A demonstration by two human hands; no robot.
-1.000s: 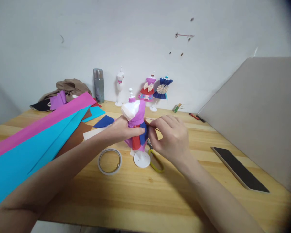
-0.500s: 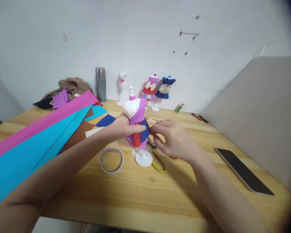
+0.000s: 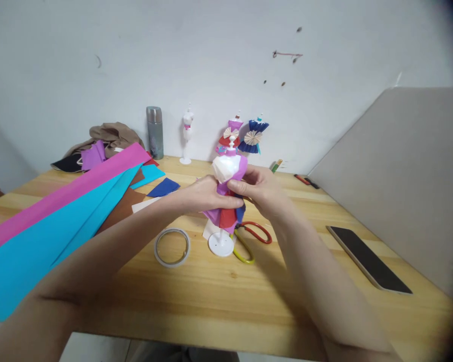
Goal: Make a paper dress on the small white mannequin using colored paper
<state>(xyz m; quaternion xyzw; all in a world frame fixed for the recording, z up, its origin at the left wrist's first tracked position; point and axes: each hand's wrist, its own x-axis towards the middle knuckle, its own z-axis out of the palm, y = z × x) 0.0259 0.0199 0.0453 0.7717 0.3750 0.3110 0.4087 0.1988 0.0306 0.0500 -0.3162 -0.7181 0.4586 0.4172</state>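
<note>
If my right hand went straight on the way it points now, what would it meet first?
Most likely the small mannequin: your right hand seems to have its thumb against the purple wrap, though depth is unclear there.

Dress form [image 3: 224,169] between left hand [image 3: 207,195] and right hand [image 3: 262,190]. Tape roll [image 3: 172,265] left of its base, scissors [image 3: 243,225] right; phone [image 3: 370,259] farther right on table [image 3: 196,306]. Paper sheets [image 3: 79,216] left. Behind, near wall [image 3: 211,50]: bottle [image 3: 155,133], three other forms [image 3: 253,138].
</note>
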